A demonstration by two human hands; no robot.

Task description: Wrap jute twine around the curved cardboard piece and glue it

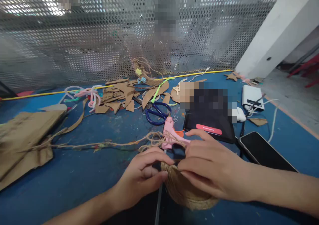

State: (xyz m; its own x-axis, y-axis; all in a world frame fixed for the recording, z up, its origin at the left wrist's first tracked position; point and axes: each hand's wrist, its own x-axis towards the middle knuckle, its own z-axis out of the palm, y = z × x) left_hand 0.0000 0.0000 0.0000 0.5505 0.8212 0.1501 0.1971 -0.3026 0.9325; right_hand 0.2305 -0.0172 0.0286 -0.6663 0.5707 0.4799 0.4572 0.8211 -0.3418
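Left grip point(142, 175) nearly closed, pinching the edge of a twine-wrapped piece point(181, 188) on the near side of the pink glue gun point(168, 125); right grip point(211, 167) bends over its bulk, hold unclear to me; the piece's length slants rightward, away from the gun

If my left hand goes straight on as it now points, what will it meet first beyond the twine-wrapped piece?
Past the twine-wrapped piece, your left hand would probably meet the right hand, though the depth between them is unclear.
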